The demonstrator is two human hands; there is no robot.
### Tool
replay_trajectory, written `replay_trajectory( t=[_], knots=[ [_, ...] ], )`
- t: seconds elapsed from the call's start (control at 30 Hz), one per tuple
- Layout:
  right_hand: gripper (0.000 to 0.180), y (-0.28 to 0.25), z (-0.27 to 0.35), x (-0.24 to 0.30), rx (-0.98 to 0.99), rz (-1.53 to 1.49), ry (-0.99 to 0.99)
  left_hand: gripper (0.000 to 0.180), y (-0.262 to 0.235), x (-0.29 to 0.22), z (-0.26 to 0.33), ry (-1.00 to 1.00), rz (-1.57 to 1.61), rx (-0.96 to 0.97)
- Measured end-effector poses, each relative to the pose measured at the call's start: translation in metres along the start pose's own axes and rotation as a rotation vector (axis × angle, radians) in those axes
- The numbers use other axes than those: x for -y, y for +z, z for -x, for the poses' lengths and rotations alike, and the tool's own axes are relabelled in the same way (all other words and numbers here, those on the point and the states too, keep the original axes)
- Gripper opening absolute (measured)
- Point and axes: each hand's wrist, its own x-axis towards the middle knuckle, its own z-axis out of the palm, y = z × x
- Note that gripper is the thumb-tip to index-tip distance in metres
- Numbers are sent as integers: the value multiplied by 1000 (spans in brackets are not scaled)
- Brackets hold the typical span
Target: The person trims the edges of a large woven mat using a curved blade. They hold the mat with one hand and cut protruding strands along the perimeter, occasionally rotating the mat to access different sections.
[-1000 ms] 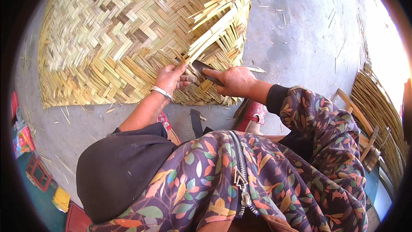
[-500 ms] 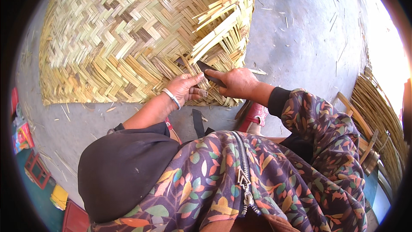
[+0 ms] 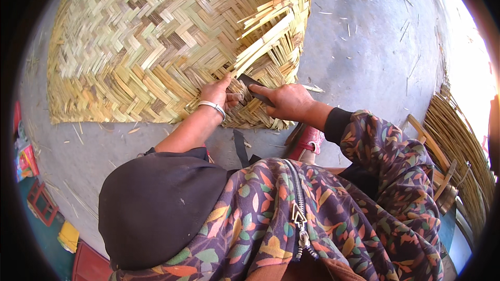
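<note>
A large woven mat (image 3: pixel 172 36) of flat yellow-green and brown strips lies on the floor, its zigzag weave ending in loose strip ends at the right edge. At its near right corner my left hand (image 3: pixel 216 97) presses the weave, thumb stretched along a strip and the other fingers curled. Those fingers seem closed on a strip, though it is partly hidden. My right hand (image 3: pixel 289 102) grips a dark flat blade-like tool (image 3: pixel 249 81). Its far end slips in among the strips, just right of my left thumb.
A bundle of thin brown stalks (image 3: pixel 461 135) lies at the right, beside a wooden frame piece (image 3: pixel 428 143). A black strap (image 3: pixel 240 148) rests before my red shoe (image 3: pixel 311 143). At the left are a red frame (image 3: pixel 41 203) and a yellow object (image 3: pixel 68 236). Scraps litter the grey floor (image 3: pixel 359 67).
My left hand has shifted up and left, its thumb leaving the strip ends beside the tool for the weave. My right hand and the tool have hardly moved.
</note>
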Motion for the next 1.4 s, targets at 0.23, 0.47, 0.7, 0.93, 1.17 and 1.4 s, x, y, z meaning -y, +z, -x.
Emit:
replay_trajectory(
  t=[0.23, 0.47, 0.7, 0.93, 1.17, 1.4],
  knots=[
    [64, -5, 1, 2, 29, 9, 9, 46, -24, -19, 33, 266, -858, -8],
    [62, -7, 1, 5, 44, 11, 19, 68, -36, 17, 45, 1546, -1881, 150],
    [59, -16, 18, 6, 41, 111, 31, 80, -48, 26, 16, 1441, -2096, 99],
    [55, -20, 44, -4, 39, 198, 21, 81, -55, 34, -2, 1446, -2132, 79],
    [59, -17, 74, -14, 69, 249, 58, 81, -58, 36, -12, 1439, -2143, 41],
    [61, -34, 157, -46, 53, 339, 100, 74, -54, 29, -8, 1394, -2009, 123]
  ],
)
